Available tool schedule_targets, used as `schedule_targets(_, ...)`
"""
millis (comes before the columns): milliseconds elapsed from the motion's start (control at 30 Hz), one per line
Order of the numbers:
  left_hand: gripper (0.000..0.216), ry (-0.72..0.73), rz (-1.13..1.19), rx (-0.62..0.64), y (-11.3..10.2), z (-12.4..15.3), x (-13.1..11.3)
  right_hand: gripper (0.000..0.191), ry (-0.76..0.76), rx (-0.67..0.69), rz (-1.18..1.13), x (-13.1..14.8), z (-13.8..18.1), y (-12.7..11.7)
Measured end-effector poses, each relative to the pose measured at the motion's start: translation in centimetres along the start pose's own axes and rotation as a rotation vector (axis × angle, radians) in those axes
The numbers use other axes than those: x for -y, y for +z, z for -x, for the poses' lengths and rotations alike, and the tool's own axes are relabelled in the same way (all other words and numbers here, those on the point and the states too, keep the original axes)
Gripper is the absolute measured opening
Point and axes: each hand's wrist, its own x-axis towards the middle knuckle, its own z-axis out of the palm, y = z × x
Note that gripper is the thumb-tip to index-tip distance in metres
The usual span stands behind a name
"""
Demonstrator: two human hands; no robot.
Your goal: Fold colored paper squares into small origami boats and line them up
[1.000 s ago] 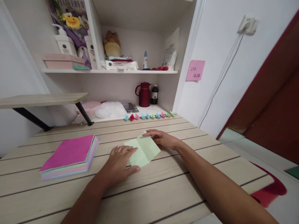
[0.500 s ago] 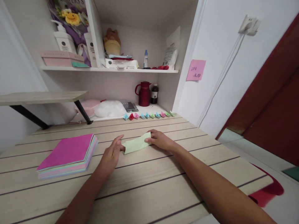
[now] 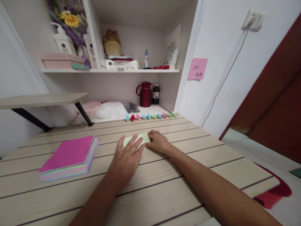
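Note:
A folded strip of pale green paper (image 3: 145,137) lies on the slatted wooden table between my two hands. My left hand (image 3: 128,157) rests over its left part with the fingers spread and stretched out, hiding some of the sheet. At the paper's right end, my right hand (image 3: 158,141) pinches the edge between thumb and fingers. Left of my hands sits a thick stack of coloured square paper (image 3: 68,153), bright pink on top. Small folded paper pieces (image 3: 148,116) in blue, red, pink and green stand in a row along the table's back edge.
Behind the table, a white shelf unit (image 3: 110,71) holds a dark red jug (image 3: 145,95), a dark bottle (image 3: 155,94) and a white plastic bag (image 3: 110,110). A small raised wooden shelf (image 3: 42,99) on black legs stands at the back left. A pink note (image 3: 197,69) sticks to the wall.
My left hand has moved right and turned palm down, from the paper's left end onto its top. My right hand still grips the right end, shifted slightly left.

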Motion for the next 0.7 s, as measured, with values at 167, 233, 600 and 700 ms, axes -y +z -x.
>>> schedule_targets(167, 0.035, -0.184, 0.136, 0.354, 1.3, 0.5, 0.4, 0.047, 0.005, -0.007, -0.022, 0.0, 0.3, -0.1)
schedule_targets(233, 0.038, -0.227, 0.181, 0.414, 1.2, 0.8, 0.8, 0.068, 0.013, -0.024, -0.048, -0.2, 0.4, -0.1)
schedule_targets(600, 0.037, -0.457, 0.471, 0.329, 0.7, 1.9, 3.8, 0.076, -0.355, 0.225, -0.172, -2.0, 0.8, -1.9)
schedule_targets(700, 0.036, -0.512, 0.542, 0.291, 0.7, 2.0, 4.5, 0.084, -0.38, 0.163, -0.074, -2.0, 0.5, -1.4)
